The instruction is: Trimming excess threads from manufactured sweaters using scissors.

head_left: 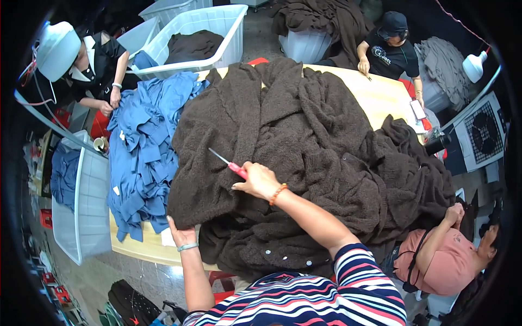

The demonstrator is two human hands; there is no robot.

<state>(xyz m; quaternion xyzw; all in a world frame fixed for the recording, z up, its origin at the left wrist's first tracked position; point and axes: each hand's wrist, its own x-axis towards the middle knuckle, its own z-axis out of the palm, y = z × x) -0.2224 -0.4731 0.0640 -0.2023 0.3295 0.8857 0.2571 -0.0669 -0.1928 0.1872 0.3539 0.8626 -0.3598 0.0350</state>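
From my seat the feed looks evenly and brightly lit from overhead, with soft, faint shadows. The pile of dark brown knitted garments (315,146) swallows detail in its folds, while the pale wooden tabletop (380,95) and the white plastic bin (217,24) run near glare. The centre is sharp; towards the black circular rim I see straight edges bending and softening.

We see a heap of knitted garments (315,141) lying across the middle of the table (380,95). Left of it lies a pile of cloth pieces (141,146), and left of that, beside the table, stands a bin (87,217). Behind the table stand 2 more bins (212,27), 1 with a folded garment (193,46) in it. On the heap's near side rests the right hand (260,180) with snips (228,164); the left hand (182,234) lies at the heap's near left edge.
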